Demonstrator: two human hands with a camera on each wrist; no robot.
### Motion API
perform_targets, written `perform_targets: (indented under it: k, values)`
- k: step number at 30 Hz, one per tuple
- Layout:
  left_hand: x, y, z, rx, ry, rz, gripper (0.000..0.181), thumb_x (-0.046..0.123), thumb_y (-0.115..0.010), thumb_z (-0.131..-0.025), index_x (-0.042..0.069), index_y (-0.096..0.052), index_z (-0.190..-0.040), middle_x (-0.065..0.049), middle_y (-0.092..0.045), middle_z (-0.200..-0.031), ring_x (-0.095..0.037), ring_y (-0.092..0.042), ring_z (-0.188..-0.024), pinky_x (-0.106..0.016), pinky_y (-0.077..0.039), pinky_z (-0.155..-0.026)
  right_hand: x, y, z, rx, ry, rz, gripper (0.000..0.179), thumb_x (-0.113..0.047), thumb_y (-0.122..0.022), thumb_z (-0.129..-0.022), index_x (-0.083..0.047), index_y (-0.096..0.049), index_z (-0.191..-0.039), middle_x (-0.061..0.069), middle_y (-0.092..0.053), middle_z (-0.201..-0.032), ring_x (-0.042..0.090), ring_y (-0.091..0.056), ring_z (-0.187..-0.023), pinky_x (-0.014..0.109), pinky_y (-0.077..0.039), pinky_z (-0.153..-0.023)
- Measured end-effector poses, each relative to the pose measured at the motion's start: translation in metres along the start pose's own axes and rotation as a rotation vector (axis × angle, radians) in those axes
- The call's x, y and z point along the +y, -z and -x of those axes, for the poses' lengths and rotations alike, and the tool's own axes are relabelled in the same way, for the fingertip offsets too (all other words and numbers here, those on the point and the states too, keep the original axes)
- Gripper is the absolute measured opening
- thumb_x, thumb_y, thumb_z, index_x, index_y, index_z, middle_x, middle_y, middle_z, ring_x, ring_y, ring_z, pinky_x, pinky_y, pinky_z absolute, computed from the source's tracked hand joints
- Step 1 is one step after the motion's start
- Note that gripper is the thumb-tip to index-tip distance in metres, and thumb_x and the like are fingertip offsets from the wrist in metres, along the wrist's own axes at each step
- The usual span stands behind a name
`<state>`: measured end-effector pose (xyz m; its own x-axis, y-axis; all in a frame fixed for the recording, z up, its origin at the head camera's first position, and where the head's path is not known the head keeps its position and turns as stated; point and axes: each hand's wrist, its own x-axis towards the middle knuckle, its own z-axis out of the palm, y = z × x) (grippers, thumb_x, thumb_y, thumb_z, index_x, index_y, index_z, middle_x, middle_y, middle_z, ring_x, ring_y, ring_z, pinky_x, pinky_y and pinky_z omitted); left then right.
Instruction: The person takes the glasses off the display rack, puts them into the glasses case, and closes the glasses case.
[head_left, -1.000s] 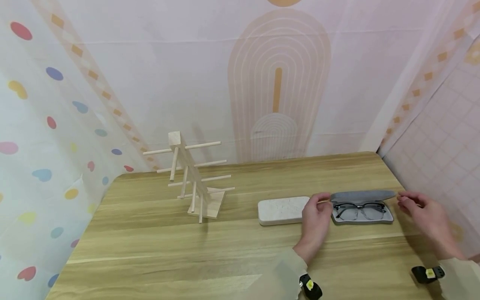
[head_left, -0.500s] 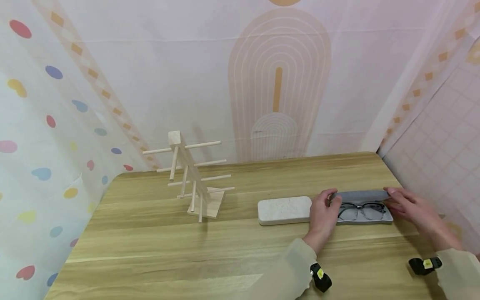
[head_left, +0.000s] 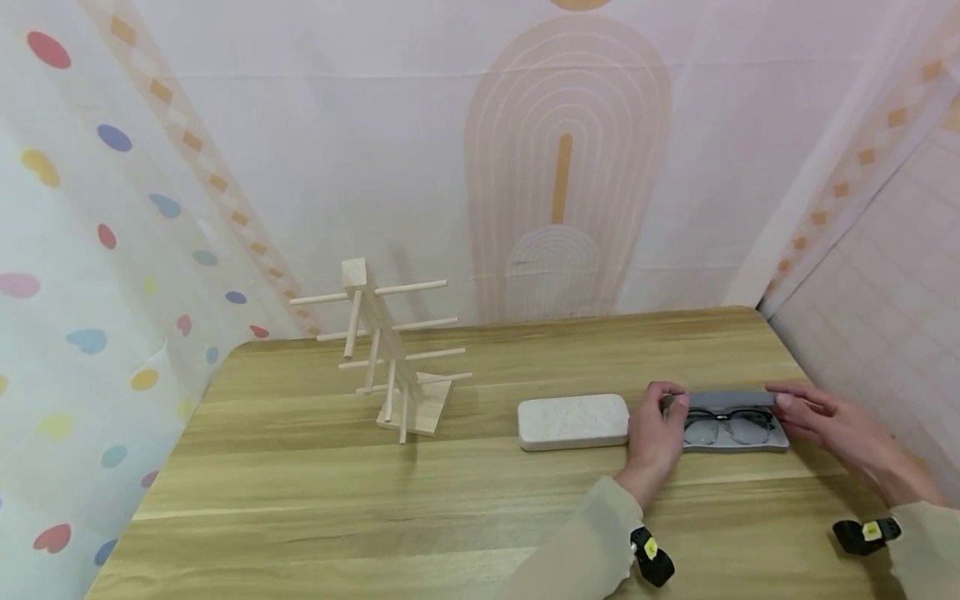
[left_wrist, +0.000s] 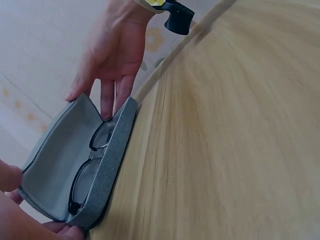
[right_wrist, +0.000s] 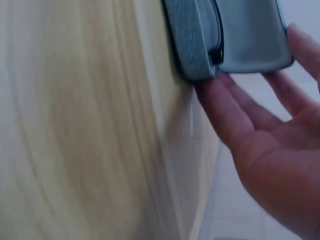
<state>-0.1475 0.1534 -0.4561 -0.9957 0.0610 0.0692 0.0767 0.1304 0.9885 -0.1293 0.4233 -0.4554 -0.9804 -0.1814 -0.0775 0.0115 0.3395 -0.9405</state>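
A grey eyeglass case (head_left: 727, 400) lies on the table at the right with its lid raised partway. Inside it rests a pair of dark-rimmed glasses (head_left: 722, 414), folded, lenses toward the front; the left wrist view shows the glasses (left_wrist: 75, 182) in the lower shell. My left hand (head_left: 654, 435) holds the case's left end, thumb on the lid's edge and other fingers low at the shell. At the opposite end my right hand (head_left: 843, 427) grips the lid's corner between thumb and index finger, while its lower fingers touch the shell's end in the right wrist view.
A second case (head_left: 573, 422), white and closed, lies just left of my left hand. Further left stands a wooden rack (head_left: 382, 333) with several pegs sticking out. The wooden table (head_left: 450, 517) meets patterned cloth walls (head_left: 405, 167) at its back and sides.
Both hands have closed in on the case ends and taken hold of the lid. The lid has tipped forward and lower over the glasses. The white case and rack stay put.
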Motion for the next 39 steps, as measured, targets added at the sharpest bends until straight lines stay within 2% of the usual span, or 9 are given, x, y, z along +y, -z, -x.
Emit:
perform_targets:
  k: [6,13,17,20,23,32,34,36,39]
  values:
    - [0.004,0.008,0.000,-0.080,0.006,-0.065,0.009,0.009,-0.070,-0.096,0.014,-0.069,-0.104,0.007,-0.063,-0.084,-0.001,-0.051,-0.075,-0.018,-0.045,-0.072,0.002,0.002,0.000,-0.031,-0.035,0.115,0.046,-0.019,-0.046,-0.112,0.004,-0.041,-0.151,0.037,-0.034,-0.149,-0.014,-0.055,-0.107,0.017,-0.056,-0.086]
    - [0.008,0.016,-0.001,-0.232,0.029,-0.202,0.013,0.006,-0.072,-0.096,0.015,-0.070,-0.105,0.008,-0.057,-0.079,-0.004,-0.044,-0.067,-0.017,-0.041,-0.066,-0.002,0.007,0.003,-0.052,-0.086,0.248,0.047,-0.021,-0.054,-0.109,0.005,-0.043,-0.147,0.004,-0.054,-0.127,0.000,-0.060,-0.102,0.025,-0.058,-0.080]
    - [0.004,0.017,0.001,-0.286,-0.049,-0.326,0.018,0.002,-0.072,-0.094,0.014,-0.072,-0.107,0.005,-0.066,-0.094,-0.003,-0.057,-0.081,-0.017,-0.047,-0.075,-0.003,0.006,0.006,-0.048,-0.078,0.427,0.052,-0.027,-0.061,-0.106,0.003,-0.047,-0.147,0.024,-0.051,-0.140,0.036,-0.063,-0.116,0.019,-0.051,-0.077]
    - [-0.001,0.016,0.004,-0.272,-0.151,-0.437,0.020,0.001,-0.073,-0.091,0.013,-0.072,-0.107,0.003,-0.068,-0.111,-0.005,-0.061,-0.104,-0.017,-0.047,-0.092,-0.001,0.004,0.006,-0.044,-0.046,0.475,0.054,-0.025,-0.064,-0.105,0.006,-0.048,-0.146,0.036,-0.042,-0.149,0.064,-0.046,-0.128,0.014,-0.049,-0.079]
    - [-0.003,0.016,0.007,-0.252,-0.217,-0.503,0.021,0.001,-0.073,-0.090,0.013,-0.071,-0.107,0.002,-0.066,-0.112,-0.008,-0.061,-0.110,-0.017,-0.046,-0.095,0.000,0.002,0.006,-0.034,-0.021,0.445,0.053,-0.020,-0.065,-0.104,0.009,-0.047,-0.145,0.039,-0.038,-0.150,0.068,-0.039,-0.129,0.013,-0.050,-0.080]
    - [-0.003,0.018,0.010,-0.241,-0.205,-0.547,0.022,0.002,-0.077,-0.087,0.015,-0.074,-0.105,0.000,-0.065,-0.125,-0.010,-0.060,-0.119,-0.019,-0.046,-0.100,-0.003,-0.005,0.007,-0.019,-0.029,0.403,0.056,-0.017,-0.070,-0.101,0.011,-0.046,-0.144,0.041,-0.035,-0.150,0.062,-0.046,-0.128,0.017,-0.056,-0.081]
    - [-0.002,0.018,0.011,-0.259,-0.188,-0.554,0.023,0.003,-0.076,-0.088,0.016,-0.074,-0.107,-0.003,-0.063,-0.133,-0.013,-0.058,-0.124,-0.021,-0.046,-0.103,-0.003,-0.007,0.008,-0.008,-0.011,0.410,0.054,-0.014,-0.071,-0.100,0.011,-0.049,-0.142,0.040,-0.039,-0.148,0.041,-0.061,-0.124,0.018,-0.057,-0.080]
    - [-0.001,0.018,0.013,-0.291,-0.152,-0.553,0.023,0.006,-0.074,-0.090,0.017,-0.073,-0.111,-0.005,-0.058,-0.142,-0.017,-0.056,-0.130,-0.025,-0.045,-0.106,-0.003,-0.009,0.010,0.004,0.038,0.392,0.050,-0.009,-0.072,-0.098,0.012,-0.051,-0.138,0.016,-0.051,-0.148,0.011,-0.064,-0.117,0.018,-0.057,-0.079]
    - [0.002,0.017,0.019,-0.342,-0.083,-0.528,0.028,0.011,-0.070,-0.094,0.017,-0.070,-0.121,-0.008,-0.048,-0.154,-0.022,-0.052,-0.135,-0.029,-0.045,-0.108,0.001,-0.011,0.011,0.032,0.149,0.358,0.044,0.002,-0.071,-0.094,0.015,-0.054,-0.132,-0.024,-0.051,-0.138,-0.019,-0.047,-0.107,0.013,-0.054,-0.079]
